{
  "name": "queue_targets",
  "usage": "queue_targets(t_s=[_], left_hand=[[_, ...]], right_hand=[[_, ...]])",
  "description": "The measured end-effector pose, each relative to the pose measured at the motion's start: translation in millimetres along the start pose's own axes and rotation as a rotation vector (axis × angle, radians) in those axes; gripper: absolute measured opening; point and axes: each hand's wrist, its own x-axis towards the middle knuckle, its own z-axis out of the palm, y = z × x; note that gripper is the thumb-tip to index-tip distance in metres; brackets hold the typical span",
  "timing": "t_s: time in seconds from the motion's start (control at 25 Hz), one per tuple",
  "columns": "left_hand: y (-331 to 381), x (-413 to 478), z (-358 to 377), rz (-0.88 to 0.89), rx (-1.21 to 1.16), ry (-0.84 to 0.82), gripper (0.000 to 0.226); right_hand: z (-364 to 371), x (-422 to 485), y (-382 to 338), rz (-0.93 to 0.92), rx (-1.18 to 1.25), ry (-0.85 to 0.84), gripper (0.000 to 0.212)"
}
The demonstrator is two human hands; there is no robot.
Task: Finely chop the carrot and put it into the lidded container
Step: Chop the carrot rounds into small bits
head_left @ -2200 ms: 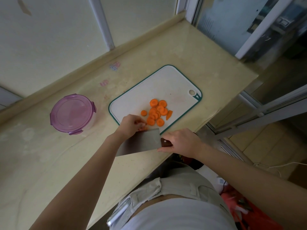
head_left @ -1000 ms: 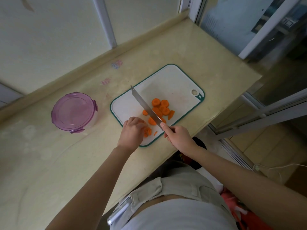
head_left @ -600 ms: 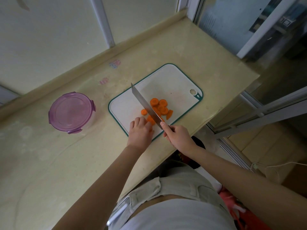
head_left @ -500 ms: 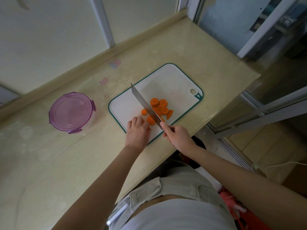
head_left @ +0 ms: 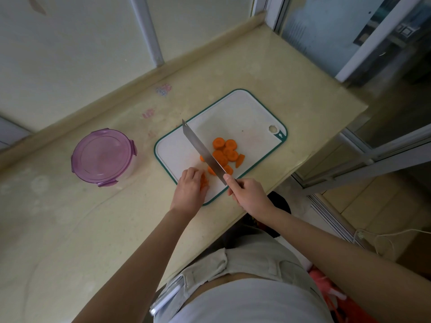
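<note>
Your right hand (head_left: 249, 194) grips the steel cleaver (head_left: 203, 150); left fingers (head_left: 191, 175) curl over orange carrot pieces (head_left: 204, 181). The rounds (head_left: 225, 153) beyond them look unchopped, purple-lidded round container (head_left: 102, 156) closed.

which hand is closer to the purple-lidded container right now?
Left. The left hand holds carrot pieces at the cutting board's near corner, to the right of the container. The right hand grips the knife farther right, beyond it.
</note>
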Motion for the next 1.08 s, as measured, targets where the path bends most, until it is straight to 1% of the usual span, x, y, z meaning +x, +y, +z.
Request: queue_targets(t_s=[0.08,0.2,0.24,0.4,0.52,0.64,0.8,0.92,1.0,1.08], left_hand=[[1,0,0,-0.023,-0.022,0.025,0.043],[2,-2,0,-0.113,-0.080,0.072,0.055],[3,-2,0,-0.143,-0.094,0.076,0.056],[6,0,1,-0.171,-0.127,0.113,0.042],[10,5,3,-0.225,-0.155,0.159,0.032],[13,13,5,-0.272,-0.110,0.166,0.026],[15,17,5,-0.282,-0.049,0.132,0.021],[12,16,0,-0.240,-0.102,0.129,0.022],[8,10,-3,-0.209,-0.164,0.139,0.030],[4,1,-3,-0.198,-0.175,0.126,0.038]], right_hand=[[1,1,-1,0.001,0.005,-0.008,0.051],[3,2,-3,0.009,-0.006,-0.021,0.051],[4,2,-3,0.016,-0.011,-0.024,0.051],[6,7,-7,0.035,-0.065,-0.035,0.054],[8,10,-10,0.052,-0.068,-0.028,0.054],[8,12,-12,0.045,-0.077,-0.019,0.053],[6,15,-12,0.049,-0.070,-0.015,0.052],[5,15,-11,0.050,-0.044,-0.020,0.052],[6,15,-10,0.046,-0.061,-0.028,0.052],[6,14,-11,0.037,-0.106,-0.044,0.054]])
